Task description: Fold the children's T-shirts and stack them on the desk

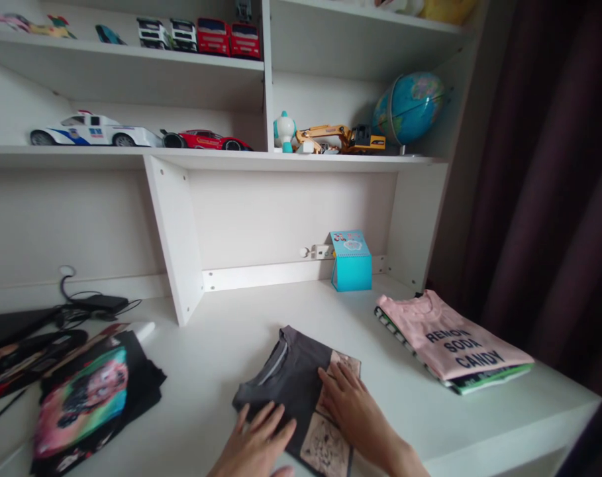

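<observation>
Grey shirt (293, 381): soft cloth folded into a rectangle, pale square print facing up, lying at the desk's near middle.
Left hand (255, 444): fingers spread, palm flat on the shirt's near edge.
Right hand (353, 407): fingers spread, pressing the print.
Desk (221, 344): smooth white board.
Pink shirt (454, 344): folded, lettered, stacked on striped cloth, right.
Black shirt (89, 397): crumpled, colourful print, left.
Blue box (351, 262): at the back wall.

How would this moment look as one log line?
left hand: flat on grey folded shirt | right hand: flat on same shirt | pink shirt: folded, right
</observation>
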The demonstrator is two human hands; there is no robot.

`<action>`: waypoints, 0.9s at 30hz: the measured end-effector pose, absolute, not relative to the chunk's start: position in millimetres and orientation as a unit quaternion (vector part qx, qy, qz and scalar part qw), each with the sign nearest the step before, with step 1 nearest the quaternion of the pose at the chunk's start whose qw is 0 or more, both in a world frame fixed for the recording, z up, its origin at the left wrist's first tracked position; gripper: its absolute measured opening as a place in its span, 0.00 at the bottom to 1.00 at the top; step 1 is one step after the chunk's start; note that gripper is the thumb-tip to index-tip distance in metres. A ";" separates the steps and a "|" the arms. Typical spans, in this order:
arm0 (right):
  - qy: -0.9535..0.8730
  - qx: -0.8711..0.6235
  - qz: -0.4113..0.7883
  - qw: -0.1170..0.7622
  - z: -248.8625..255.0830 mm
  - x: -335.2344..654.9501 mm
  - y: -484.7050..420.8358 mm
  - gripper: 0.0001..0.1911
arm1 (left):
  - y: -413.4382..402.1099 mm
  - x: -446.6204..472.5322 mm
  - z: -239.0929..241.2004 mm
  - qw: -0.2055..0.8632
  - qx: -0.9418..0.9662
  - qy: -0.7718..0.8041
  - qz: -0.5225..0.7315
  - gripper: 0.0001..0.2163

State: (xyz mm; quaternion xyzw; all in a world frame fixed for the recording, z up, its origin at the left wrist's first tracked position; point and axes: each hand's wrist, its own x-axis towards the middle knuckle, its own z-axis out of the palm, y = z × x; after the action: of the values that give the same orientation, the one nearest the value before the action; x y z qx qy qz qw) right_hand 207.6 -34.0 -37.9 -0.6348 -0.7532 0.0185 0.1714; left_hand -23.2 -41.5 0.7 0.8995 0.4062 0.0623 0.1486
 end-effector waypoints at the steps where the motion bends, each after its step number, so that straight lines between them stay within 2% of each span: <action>1: -0.744 -0.645 -0.004 0.172 -49.7 207.2 -39.0 0.25 | -41.7 -29.9 -8.8 0.150 0.891 0.426 0.046 0.24; 3: -0.757 -0.627 -0.017 0.186 -62.5 206.9 -51.0 0.25 | -37.4 -44.1 -22.9 0.123 0.852 0.505 0.061 0.23; 6: -0.758 -0.623 0.006 0.191 -54.2 212.5 -61.5 0.19 | -30.6 -60.0 -32.3 0.093 0.793 0.589 0.127 0.22; 10: -0.692 -0.699 0.055 0.173 -32.1 213.4 -54.0 0.11 | -29.0 -57.8 -38.0 0.106 0.769 0.587 0.230 0.20; 13: -0.695 -0.674 0.119 0.220 -29.4 205.1 -43.3 0.11 | -23.5 -48.7 -42.0 0.125 0.760 0.564 0.298 0.19; 15: -0.690 -0.661 0.136 0.263 -30.6 202.2 -37.7 0.12 | -17.5 -46.2 -43.1 0.166 0.739 0.560 0.337 0.20; 18: -0.673 -0.646 0.175 0.314 -29.1 207.2 -33.4 0.12 | -13.2 -47.0 -41.9 0.290 0.684 0.553 0.376 0.23; 20: -0.671 -0.627 0.212 0.334 -25.3 215.9 -33.4 0.17 | -16.6 -46.6 -40.2 0.374 0.638 0.544 0.397 0.27; 23: -0.677 -0.606 0.234 0.346 -18.6 233.4 -37.0 0.26 | -28.8 -38.0 -37.2 0.442 0.577 0.534 0.432 0.30; 27: -0.681 -0.601 0.217 0.356 -10.0 266.3 -44.6 0.19 | -41.0 -4.8 -27.6 0.523 0.561 0.490 0.414 0.35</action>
State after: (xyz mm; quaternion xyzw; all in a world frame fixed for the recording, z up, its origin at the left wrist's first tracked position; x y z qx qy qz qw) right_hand 266.3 -44.6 -10.0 -0.6012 -0.6814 0.2173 0.3564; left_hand -4.8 -41.0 -27.6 0.5608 0.4902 0.4138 0.5235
